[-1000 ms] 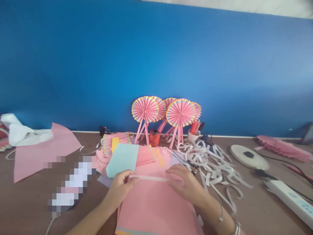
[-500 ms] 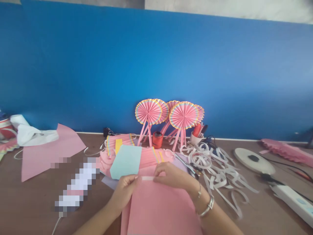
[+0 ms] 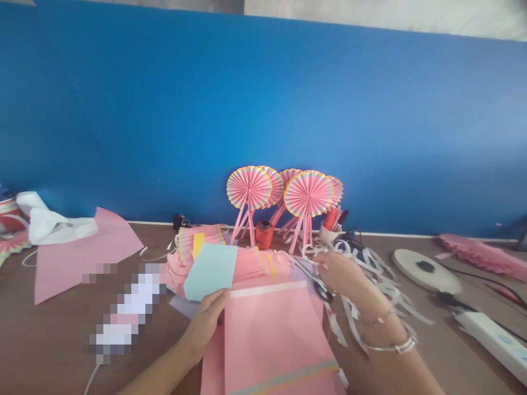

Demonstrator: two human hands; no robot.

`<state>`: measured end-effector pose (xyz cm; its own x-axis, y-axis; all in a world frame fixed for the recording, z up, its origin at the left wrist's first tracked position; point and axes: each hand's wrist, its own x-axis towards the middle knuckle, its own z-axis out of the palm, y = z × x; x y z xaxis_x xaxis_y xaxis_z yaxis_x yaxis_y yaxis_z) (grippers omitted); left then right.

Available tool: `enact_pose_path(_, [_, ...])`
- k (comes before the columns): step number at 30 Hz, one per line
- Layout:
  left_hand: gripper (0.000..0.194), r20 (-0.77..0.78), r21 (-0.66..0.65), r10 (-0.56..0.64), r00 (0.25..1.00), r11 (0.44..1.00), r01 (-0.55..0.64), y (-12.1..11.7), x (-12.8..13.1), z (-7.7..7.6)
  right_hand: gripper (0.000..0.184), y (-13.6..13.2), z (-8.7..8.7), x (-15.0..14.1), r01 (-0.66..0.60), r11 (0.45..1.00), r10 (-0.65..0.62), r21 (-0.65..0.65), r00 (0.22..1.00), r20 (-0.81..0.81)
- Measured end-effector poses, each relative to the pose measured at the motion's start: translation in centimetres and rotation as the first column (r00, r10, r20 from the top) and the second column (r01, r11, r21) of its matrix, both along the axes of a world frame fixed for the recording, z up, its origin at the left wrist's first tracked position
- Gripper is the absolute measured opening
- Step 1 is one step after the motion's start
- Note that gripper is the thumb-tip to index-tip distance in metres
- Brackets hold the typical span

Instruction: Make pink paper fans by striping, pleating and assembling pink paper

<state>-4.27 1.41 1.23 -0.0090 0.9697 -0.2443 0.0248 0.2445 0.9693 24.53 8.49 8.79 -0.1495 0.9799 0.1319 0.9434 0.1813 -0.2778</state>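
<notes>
Bg: blue partition (image 3: 247,99) across the back, grey wall (image 3: 382,19) above it. Landmark = pink paper sheet (image 3: 272,329), on more pink paper near the front of the brown desk (image 3: 49,340); white edge strip (image 3: 267,289) along its far edge, blue/yellow band (image 3: 288,377) near its close end. White cup (image 3: 329,236), beyond the sheet & to its R, has a red item (image 3: 330,218) plus dark-tipped tools upright in it. Orange roll (image 3: 264,236) straight beyond the sheet, pink pleated fans (image 3: 249,187) propped on sticks behind, by the partition.

L hand (image 3: 208,318) at the sheet's far L corner, fingers pinched on it. R hand (image 3: 346,280) past its far R corner, by the scissors (image 3: 323,291) & curled white strips (image 3: 395,296); R fingers look narrow, can't tell if they grip a strip. Pale blue card (image 3: 212,271) just beyond the sheet, to the L.

Well R of the sheet: cream disc (image 3: 428,271), power strip (image 3: 492,334) cut by frame edge. Well L: pixelated item (image 3: 127,310), then larger pink paper (image 3: 78,263) w/ crumpled white wrap (image 3: 57,226) on it. Desk top shows btwn these & the sheet.
</notes>
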Motion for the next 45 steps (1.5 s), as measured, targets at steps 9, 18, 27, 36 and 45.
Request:
enact_pose_path(9, [0.035, -0.002, 0.116, -0.138, 0.99, 0.984, 0.137, -0.3, 0.6, 1.7, 0.031, -3.6, -2.8, -10.5, -0.469, 0.871, 0.337, -0.147, 0.788, -0.515])
enact_pose_path(18, [0.024, 0.054, 0.053, -0.108, 0.993, 0.993, 0.106, 0.1, 0.7, 1.1, 0.017, -3.6, -2.5, -9.9, -0.453, 0.887, 0.378, -0.092, 0.825, -0.419])
enact_pose_path(27, [0.024, 0.004, 0.106, -0.112, 0.994, 0.988, 0.111, -0.1, 0.8, 1.0, 0.016, -5.4, -3.6, -12.2, -0.409, 0.891, 0.43, 0.195, 0.9, -0.076])
enact_pose_path(36, [0.021, 0.02, 0.108, -0.115, 0.993, 0.988, 0.113, -0.1, 0.8, 1.0, 0.012, -5.3, -3.9, -12.3, -0.38, 0.913, 0.404, 0.145, 0.888, -0.22])
enact_pose_path(45, [0.02, -0.203, 0.284, -0.102, 0.974, 0.946, 0.159, -0.4, 0.6, 0.6, 0.022, -5.6, -3.7, -12.4, -0.42, 0.9, 0.428, 0.112, 0.902, -0.06])
